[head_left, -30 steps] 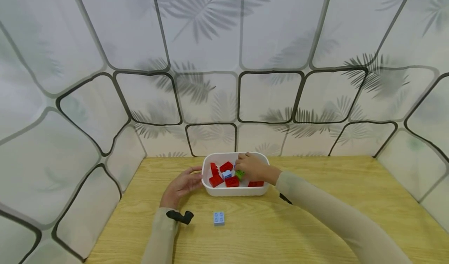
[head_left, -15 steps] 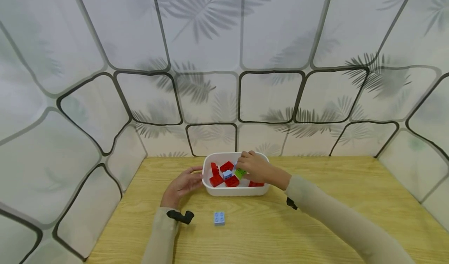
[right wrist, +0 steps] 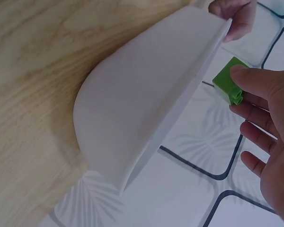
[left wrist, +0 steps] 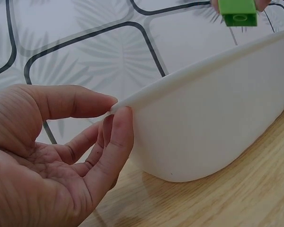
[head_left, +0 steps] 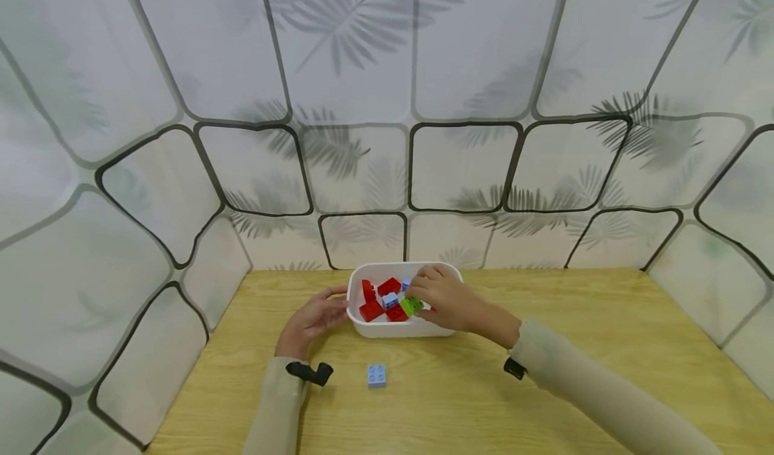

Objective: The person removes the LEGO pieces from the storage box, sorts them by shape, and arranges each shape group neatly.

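Observation:
A white plastic bin (head_left: 402, 329) stands on the table with several toy building bricks inside. My left hand (head_left: 313, 319) pinches the rim at its left end; in the left wrist view, the thumb and fingertips meet on the bin's edge (left wrist: 180, 85). Above the bin, my right hand (head_left: 446, 299) holds a green toy brick (head_left: 412, 306) between thumb and fingers. The right wrist view shows this green brick (right wrist: 228, 81) raised past the rim, its studs facing down. Inside lie red bricks (head_left: 371, 310) and a light blue brick (head_left: 390, 300). The right hand hides part of the bin's right side.
On the wooden table (head_left: 459, 401), a light blue brick (head_left: 376, 376) lies in front of the bin, studs up. A patterned curtain (head_left: 363, 173) rises behind the table and along both sides.
My right hand has drawn back a little toward me and lifted the green brick up out of the bin. The left hand stays at the rim.

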The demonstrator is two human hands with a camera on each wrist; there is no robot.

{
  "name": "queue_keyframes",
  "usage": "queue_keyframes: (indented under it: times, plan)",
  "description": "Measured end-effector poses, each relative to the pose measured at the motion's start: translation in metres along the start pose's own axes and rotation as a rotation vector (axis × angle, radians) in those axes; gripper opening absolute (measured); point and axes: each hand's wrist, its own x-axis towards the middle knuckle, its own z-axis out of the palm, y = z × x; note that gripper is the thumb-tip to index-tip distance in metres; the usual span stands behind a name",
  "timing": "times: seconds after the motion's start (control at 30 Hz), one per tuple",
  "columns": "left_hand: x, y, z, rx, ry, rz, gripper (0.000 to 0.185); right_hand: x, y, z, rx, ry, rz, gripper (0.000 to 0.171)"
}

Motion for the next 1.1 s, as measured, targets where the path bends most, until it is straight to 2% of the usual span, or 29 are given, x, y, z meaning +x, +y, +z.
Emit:
queue_keyframes:
  times: [0.2, 0.47, 0.83, 1.1]
  plan:
    - [-0.001, 0.002, -0.001, -0.013, -0.007, -0.008, 0.043, -0.005, -0.016, -0.006, 0.028, 0.014, -0.013, 0.037]
    - [-0.005, 0.002, 0.0, 0.025, 0.02, -0.013, 0.055, -0.009, -0.036, -0.006, 0.046, -0.006, -0.037, 0.041]
    - [-0.004, 0.002, 0.0, 0.052, 0.04, -0.017, 0.053, -0.014, -0.057, 0.004, 0.094, -0.145, 0.012, 0.037]
    - [-0.001, 0.002, 0.001, 0.05, 0.063, -0.025, 0.051, -0.017, -0.064, 0.012, 0.085, -0.229, 0.023, 0.039]
